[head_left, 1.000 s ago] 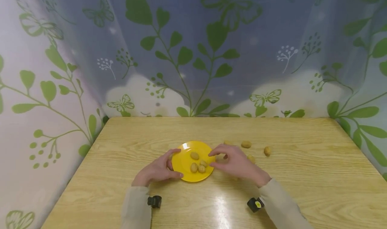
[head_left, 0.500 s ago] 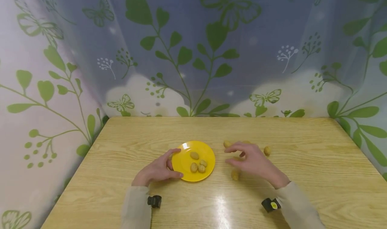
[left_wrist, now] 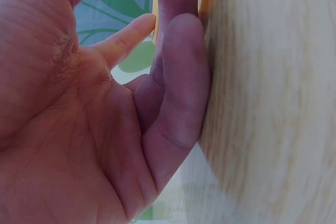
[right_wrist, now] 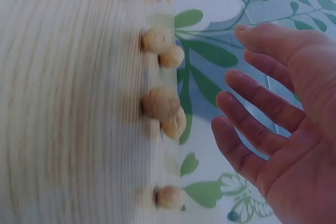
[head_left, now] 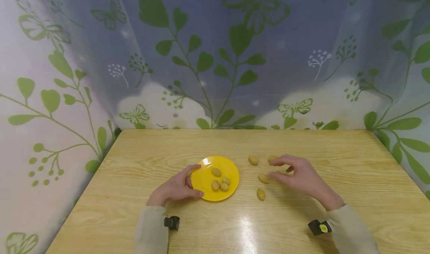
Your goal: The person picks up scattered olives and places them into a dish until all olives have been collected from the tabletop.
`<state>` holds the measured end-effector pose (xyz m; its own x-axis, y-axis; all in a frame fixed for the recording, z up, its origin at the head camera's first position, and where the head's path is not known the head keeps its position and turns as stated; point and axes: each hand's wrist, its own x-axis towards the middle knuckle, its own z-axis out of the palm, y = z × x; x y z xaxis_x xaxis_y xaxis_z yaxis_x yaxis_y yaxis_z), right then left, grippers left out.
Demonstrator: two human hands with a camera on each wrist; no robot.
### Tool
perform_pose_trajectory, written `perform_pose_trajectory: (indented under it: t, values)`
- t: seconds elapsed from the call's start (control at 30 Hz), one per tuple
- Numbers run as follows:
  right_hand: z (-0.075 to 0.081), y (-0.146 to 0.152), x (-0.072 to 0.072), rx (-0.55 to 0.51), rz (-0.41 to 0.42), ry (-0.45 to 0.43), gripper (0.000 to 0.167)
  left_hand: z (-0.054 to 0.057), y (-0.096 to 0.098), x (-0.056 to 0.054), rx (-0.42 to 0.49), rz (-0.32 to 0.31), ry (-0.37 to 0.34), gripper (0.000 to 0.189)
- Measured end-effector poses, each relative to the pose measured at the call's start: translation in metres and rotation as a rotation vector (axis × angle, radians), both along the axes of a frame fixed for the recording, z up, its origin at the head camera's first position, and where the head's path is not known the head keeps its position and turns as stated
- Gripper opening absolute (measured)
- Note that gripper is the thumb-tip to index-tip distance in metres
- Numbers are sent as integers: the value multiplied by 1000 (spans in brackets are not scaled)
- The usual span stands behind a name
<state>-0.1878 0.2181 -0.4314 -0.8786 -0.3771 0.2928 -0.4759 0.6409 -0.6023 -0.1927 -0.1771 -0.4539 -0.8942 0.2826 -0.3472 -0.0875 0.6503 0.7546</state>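
My left hand (head_left: 173, 185) grips the left rim of a yellow plate (head_left: 201, 181), thumb on the near edge. In the left wrist view its curled fingers (left_wrist: 184, 82) lie low at the wooden surface. Several wrinkled tan walnuts (head_left: 215, 185) rest on the plate. To the right, my right hand (head_left: 304, 175) hovers with thumb and fingers spread, holding nothing. Its thumb overlaps one walnut (head_left: 262, 178) in the head view, and its fingertips partly cover another walnut (head_left: 272, 159). In the right wrist view, the relaxed fingers (right_wrist: 247, 129) are apart from the walnuts (right_wrist: 161, 103).
Two more loose walnuts lie between the plate and right hand: a far walnut (head_left: 253, 160) and a near walnut (head_left: 261, 194). The wooden table (head_left: 134, 224) ends at a patterned curtain (head_left: 188, 108) behind. A further walnut (right_wrist: 170, 196) shows in the right wrist view.
My right hand has moved right, from the plate's right edge to over the loose walnuts, uncovering some and hiding the rightmost one. The left hand and plate have stayed put.
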Motion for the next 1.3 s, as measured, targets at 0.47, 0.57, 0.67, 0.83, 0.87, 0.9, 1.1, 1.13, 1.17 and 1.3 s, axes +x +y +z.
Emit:
perform_pose_trajectory:
  t: [0.47,0.57,0.67,0.83,0.87,0.9,1.1,1.13,1.17,1.3]
  values:
    - [-11,25,-1,-13,-32,-45,24,3,1,-1,-3,-9,16,90]
    - [-15,28,-2,-10,-35,-58,25,3,1,0,0,-5,11,90]
    - [-17,32,-2,5,-39,-81,25,3,0,0,3,-7,5,90]
    - [-21,35,-3,22,-26,-126,26,1,-1,0,6,-14,0,91]
    - [-21,35,-4,22,-20,-131,26,2,-1,0,9,-14,-2,91]
    - [-22,35,-4,23,-14,-135,26,2,-1,0,7,-14,-3,91]
    - [-24,37,-7,44,-5,-183,29,2,-1,0,6,-26,4,91]
    - [-25,37,-7,49,-6,-193,30,1,-2,-1,8,-31,7,91]
    - [-25,37,-8,56,-8,-197,30,1,-2,-1,10,-36,11,91]
    - [-27,37,-10,77,-8,-213,33,2,-2,-1,12,-42,16,91]
